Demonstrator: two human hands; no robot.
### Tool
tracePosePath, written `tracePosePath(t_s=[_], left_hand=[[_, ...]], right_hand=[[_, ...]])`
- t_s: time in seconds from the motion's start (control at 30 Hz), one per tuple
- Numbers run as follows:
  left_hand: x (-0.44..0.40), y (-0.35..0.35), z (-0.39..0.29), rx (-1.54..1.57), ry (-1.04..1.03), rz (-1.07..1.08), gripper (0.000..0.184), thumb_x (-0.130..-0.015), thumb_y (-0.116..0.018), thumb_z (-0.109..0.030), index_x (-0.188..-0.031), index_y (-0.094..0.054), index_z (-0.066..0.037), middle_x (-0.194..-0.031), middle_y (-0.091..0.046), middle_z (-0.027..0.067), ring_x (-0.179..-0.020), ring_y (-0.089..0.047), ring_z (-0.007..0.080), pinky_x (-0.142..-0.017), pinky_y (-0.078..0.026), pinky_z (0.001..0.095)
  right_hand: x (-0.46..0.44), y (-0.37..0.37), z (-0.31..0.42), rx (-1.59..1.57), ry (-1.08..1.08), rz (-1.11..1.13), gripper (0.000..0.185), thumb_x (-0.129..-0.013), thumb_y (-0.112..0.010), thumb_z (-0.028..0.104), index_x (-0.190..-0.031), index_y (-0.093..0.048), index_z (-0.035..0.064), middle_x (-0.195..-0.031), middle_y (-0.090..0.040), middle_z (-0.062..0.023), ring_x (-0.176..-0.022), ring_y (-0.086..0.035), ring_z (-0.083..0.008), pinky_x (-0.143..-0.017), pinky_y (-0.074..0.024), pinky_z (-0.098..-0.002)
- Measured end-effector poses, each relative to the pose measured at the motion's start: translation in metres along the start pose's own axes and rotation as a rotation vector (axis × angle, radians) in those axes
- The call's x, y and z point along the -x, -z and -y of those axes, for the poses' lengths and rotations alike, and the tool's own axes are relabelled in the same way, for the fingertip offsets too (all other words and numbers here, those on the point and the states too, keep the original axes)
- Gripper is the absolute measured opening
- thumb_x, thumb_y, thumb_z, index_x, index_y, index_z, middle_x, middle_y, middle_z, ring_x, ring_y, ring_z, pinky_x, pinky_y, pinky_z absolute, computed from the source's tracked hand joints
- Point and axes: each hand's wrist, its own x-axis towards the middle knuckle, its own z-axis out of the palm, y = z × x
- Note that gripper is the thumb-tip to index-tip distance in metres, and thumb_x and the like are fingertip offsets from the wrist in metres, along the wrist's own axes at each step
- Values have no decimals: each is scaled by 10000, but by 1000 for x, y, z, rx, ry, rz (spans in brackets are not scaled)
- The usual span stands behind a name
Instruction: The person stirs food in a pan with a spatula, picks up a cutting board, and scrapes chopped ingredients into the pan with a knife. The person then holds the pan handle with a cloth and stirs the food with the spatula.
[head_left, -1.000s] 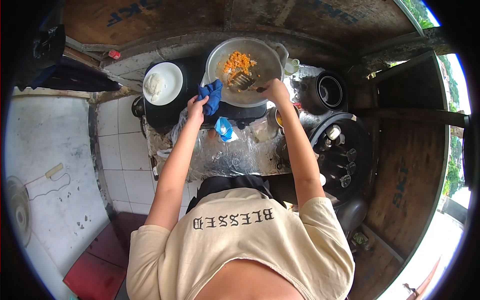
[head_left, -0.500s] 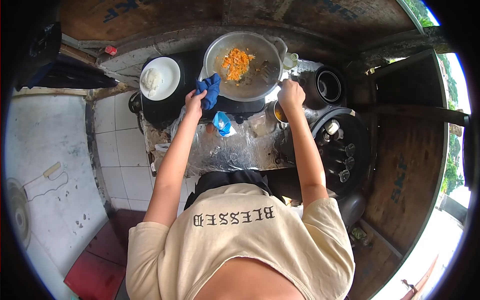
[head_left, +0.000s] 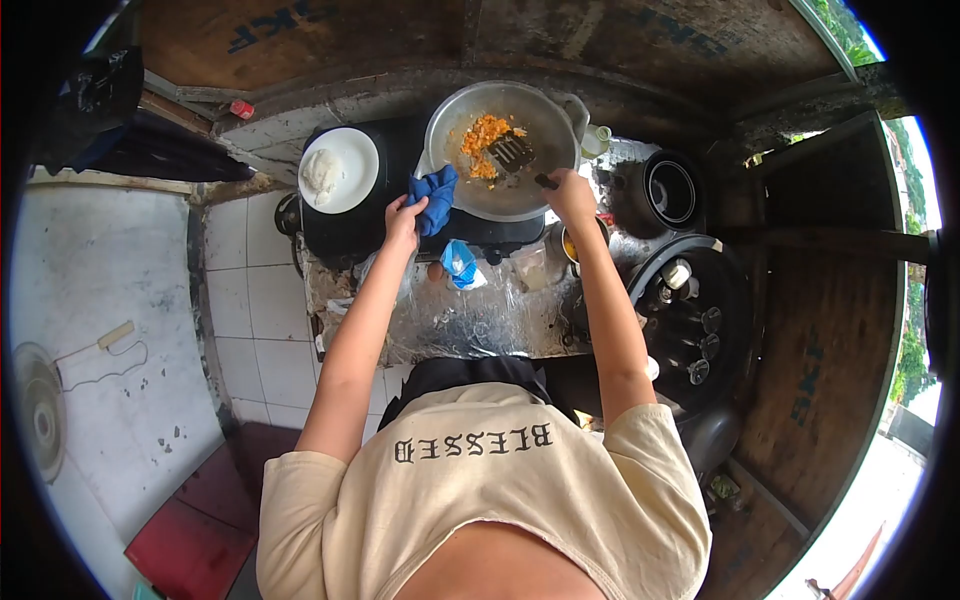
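A wide metal pan (head_left: 540,190) sits on the black stove (head_left: 325,232), with orange chopped food (head_left: 485,133) toward its left side. My left hand (head_left: 404,222) is closed on a folded blue cloth (head_left: 434,196), which lies against the pan's left edge; any pan handle under it is hidden. My right hand (head_left: 573,197) grips the dark handle of a slotted spatula (head_left: 512,152). The spatula's blade rests in the pan, touching the food's right side. To the left, a white plate (head_left: 362,172) holds a mound of white food (head_left: 320,176) that looks like rice.
An open blue packet (head_left: 459,262) and an egg (head_left: 435,271) stand on the foil-covered counter (head_left: 450,325). A cup with yellow contents (head_left: 569,246) is below my right wrist. Farther right are a black pot (head_left: 671,192), a glass jar (head_left: 596,141) and a dark basin (head_left: 740,300) with glasses.
My right hand has moved the spatula blade left, from the pan's right side to the food. Some food has spread out. The whole view has shifted slightly; my left hand still holds the cloth.
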Motion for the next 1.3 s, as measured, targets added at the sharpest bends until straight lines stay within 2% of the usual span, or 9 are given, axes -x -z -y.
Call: tracePosePath(t_s=[0.17, 0.47, 0.57, 0.7, 0.8, 0.9, 1.07, 1.23, 1.3], left_hand=[[-2, 2, 2, -5, -23, -20, 496, -689, -700, -15, -1105, -442, 64, -1010, -553, 139, -866, -564, 200, -746, -472, 306], [-11, 12, 11, 11, -23, 33, 486, -684, -706, -18, -1091, -451, 60, -1002, -555, 135, -870, -562, 197, -766, -461, 300], [-11, 6, 10, 19, -20, 10, 481, -683, -708, -18, -1082, -454, 63, -995, -556, 135, -871, -561, 195, -765, -461, 301], [-12, 3, 7, 13, -41, -6, 470, -683, -708, -18, -1071, -459, 66, -989, -558, 135, -851, -567, 193, -753, -466, 297], [-11, 5, 15, 24, -39, -30, 434, -685, -703, -13, -1050, -482, 65, -970, -568, 132, -824, -579, 194, -736, -473, 291], [-11, -2, 13, 76, 11, 3, 321, -715, -682, -41, -996, -546, 37, -931, -594, 103, -805, -594, 177, -718, -480, 275], [6, -14, 2, 76, 44, 28, 263, -756, -650, -78, -996, -571, -3, -934, -604, 63, -807, -598, 156, -724, -482, 271], [7, -17, -2, 28, -46, 177, 334, -735, -664, -43, -1036, -524, -7, -975, -589, 66, -867, -584, 164, -761, -467, 279], [12, -14, -2, -10, -81, 216, 362, -723, -672, -27, -1044, -505, -4, -990, -582, 72, -890, -577, 167, -774, -461, 282]], right_hand=[[26, -3, -5, -15, -31, 320, 288, -648, -634, 157, -924, -638, 74, -898, -626, -174, -870, -599, -324, -738, -480, -409], [-15, -43, 9, -328, -71, -120, 343, -620, -680, 195, -912, -648, 19, -885, -628, -202, -858, -616, -288, -763, -471, -329], [-25, -41, 7, -238, -119, 82, 299, -628, -673, 162, -897, -648, 34, -891, -626, -192, -866, -602, -316, -769, -468, -365], [-18, -22, 10, 77, -197, 115, 261, -647, -658, 164, -902, -661, 109, -917, -624, -177, -873, -606, -301, -764, -480, -367], [-16, -36, 7, 61, -21, -102, 271, -610, -713, 243, -812, -677, 65, -806, -640, -165, -778, -621, -312, -698, -490, -358], [-18, -14, 0, 33, -70, 259, 182, -699, -604, 130, -856, -654, 54, -919, -632, -159, -861, -615, -301, -742, -494, -369], [-18, -7, 15, 193, -41, -11, 182, -694, -586, 131, -842, -666, 61, -866, -632, -167, -856, -611, -305, -743, -493, -369], [-17, 12, 6, 188, 92, -6, 132, -663, -577, 104, -759, -662, 72, -803, -637, -155, -802, -618, -308, -694, -495, -385], [-1, 37, 8, 202, -1, -33, 142, -673, -574, 111, -773, -657, 55, -797, -634, -173, -799, -619, -316, -678, -498, -390]])
